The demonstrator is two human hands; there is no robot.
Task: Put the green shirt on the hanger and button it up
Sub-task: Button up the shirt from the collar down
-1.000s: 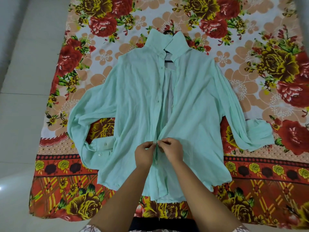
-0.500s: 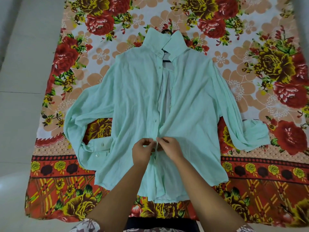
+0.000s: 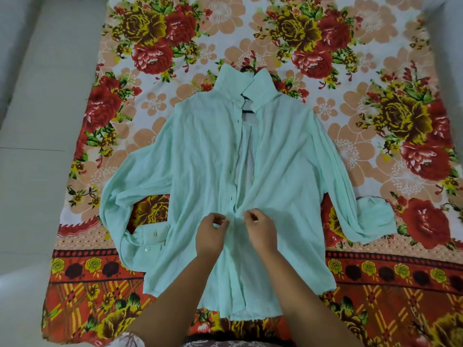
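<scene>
Head view: the thin mint-green button-front shirt [image 3: 200,159] lies flat under both hands, its collar beyond them over a dark hanger [image 3: 248,69]. Left hand [image 3: 211,232] and right hand [image 3: 260,229] sit just beside each other at the front opening, fingers curled. Pinching cloth? Cannot tell.

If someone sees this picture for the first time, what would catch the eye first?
First, the pale green thin-fabric shirt lies spread flat in the middle of the bright cloth sheet with red and yellow flowers. Then the left hand and right hand, fingers curled at the shirt's front edges low down. A dark hanger hook peeks above the collar.
</scene>
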